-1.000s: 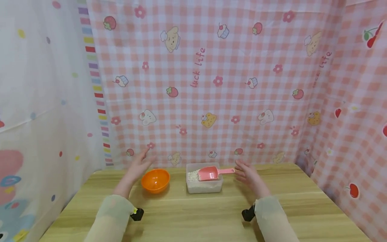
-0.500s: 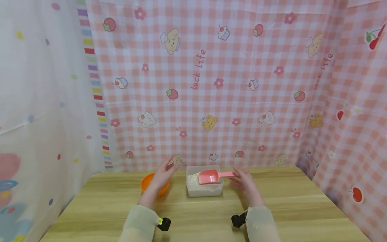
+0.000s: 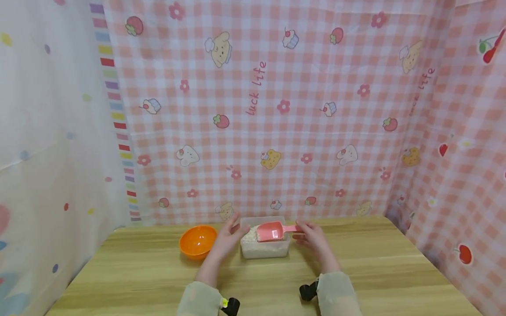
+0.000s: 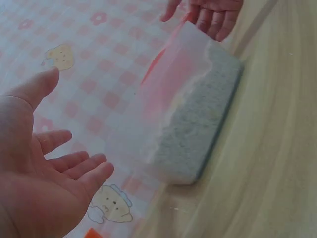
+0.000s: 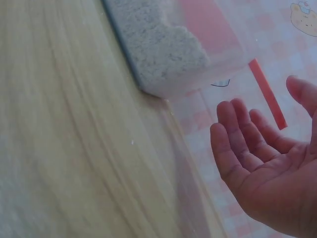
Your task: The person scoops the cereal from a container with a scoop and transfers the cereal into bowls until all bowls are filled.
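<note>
A clear plastic tub holds a pale, grainy material. Lying in it is a pink scoop, whose handle sticks out over the right rim. My left hand is just left of the tub, palm facing it, fingers spread and holding nothing. On the other side my right hand is at the end of the scoop's handle. In the right wrist view the handle's tip lies between thumb and fingers, and the fingers are relaxed, not closed around it.
An orange bowl stands on the wooden table to the left, just beyond my left forearm. Behind the table hangs a pink checked cloth; a white dotted cloth hangs on the left.
My left hand has moved right, from beside the orange bowl, past it, to the tub's left side. My right hand has come in to the scoop's handle. Tub and scoop stay put.
</note>
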`<control>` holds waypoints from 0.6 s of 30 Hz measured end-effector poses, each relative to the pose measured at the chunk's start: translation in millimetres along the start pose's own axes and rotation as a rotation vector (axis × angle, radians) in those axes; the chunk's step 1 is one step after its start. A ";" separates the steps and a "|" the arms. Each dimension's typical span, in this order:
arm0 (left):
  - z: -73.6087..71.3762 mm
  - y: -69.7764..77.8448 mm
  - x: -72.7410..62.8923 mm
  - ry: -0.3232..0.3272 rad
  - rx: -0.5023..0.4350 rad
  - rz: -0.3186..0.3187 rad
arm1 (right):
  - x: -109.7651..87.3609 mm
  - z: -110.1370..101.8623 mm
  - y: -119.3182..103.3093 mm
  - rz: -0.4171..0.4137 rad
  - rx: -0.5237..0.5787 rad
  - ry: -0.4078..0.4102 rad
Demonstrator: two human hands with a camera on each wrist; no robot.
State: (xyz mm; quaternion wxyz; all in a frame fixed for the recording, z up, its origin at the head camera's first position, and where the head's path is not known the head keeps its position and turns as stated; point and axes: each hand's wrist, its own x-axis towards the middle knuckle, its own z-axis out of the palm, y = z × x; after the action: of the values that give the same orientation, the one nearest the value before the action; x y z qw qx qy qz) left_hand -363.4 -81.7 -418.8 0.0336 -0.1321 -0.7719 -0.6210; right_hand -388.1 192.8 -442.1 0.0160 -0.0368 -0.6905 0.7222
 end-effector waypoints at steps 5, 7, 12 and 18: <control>6.6 -12.3 2.1 -0.030 0.079 -0.028 | 1.0 -2.2 2.4 0.003 0.026 0.016; 8.3 -15.9 1.1 -0.053 0.104 -0.035 | 1.6 -3.3 3.1 0.006 0.023 0.020; 9.9 -25.8 0.4 -0.093 0.144 -0.046 | 2.4 -3.8 5.1 0.008 0.017 0.011; 8.7 -32.7 1.7 -0.095 0.139 -0.065 | 1.3 -0.2 5.5 -0.028 0.044 0.022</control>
State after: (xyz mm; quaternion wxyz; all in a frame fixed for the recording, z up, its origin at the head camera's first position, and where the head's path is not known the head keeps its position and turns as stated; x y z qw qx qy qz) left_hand -372.1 -79.3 -451.5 -0.0141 -0.1337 -0.8178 -0.5595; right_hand -389.2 192.8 -447.6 0.0348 -0.0348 -0.6745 0.7366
